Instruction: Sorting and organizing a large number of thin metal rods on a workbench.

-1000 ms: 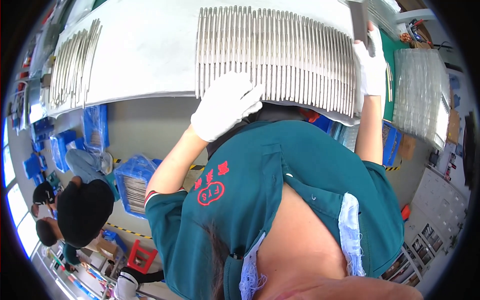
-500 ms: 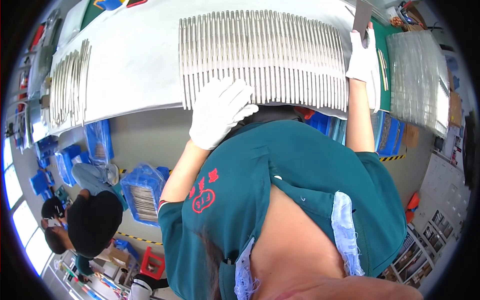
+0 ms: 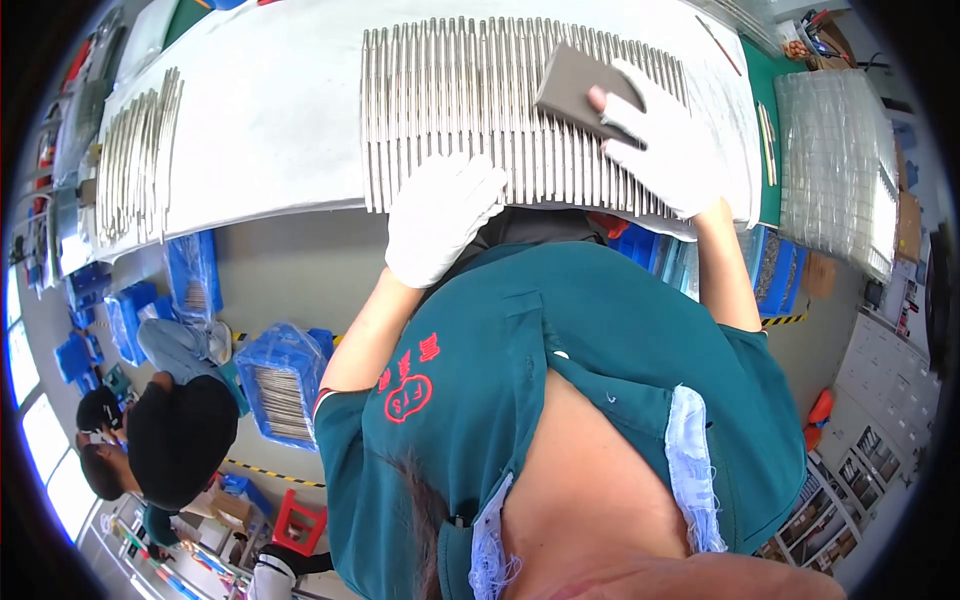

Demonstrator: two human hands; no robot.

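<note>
A long row of thin metal rods (image 3: 450,90) lies side by side on the white-covered table (image 3: 270,110). My left hand (image 3: 440,215), in a white glove, rests flat on the near ends of the rods left of the middle, fingers stretched out. My right hand (image 3: 670,140), in a white glove with bare fingertips showing, holds a flat grey-brown rectangular pad (image 3: 585,90) over the right part of the row. The pad is tilted, and whether it touches the rods I cannot tell.
A smaller group of rods (image 3: 140,160) lies at the table's left. Clear plastic packaging (image 3: 835,160) stands at the right, beside a green mat (image 3: 765,90). Blue crates (image 3: 285,385) with rods stand on the floor behind left, near a crouching person (image 3: 185,440).
My right hand has brought the pad leftward from the table's right edge to above the rods, turning it from upright to slanted. My left hand stays almost in place.
</note>
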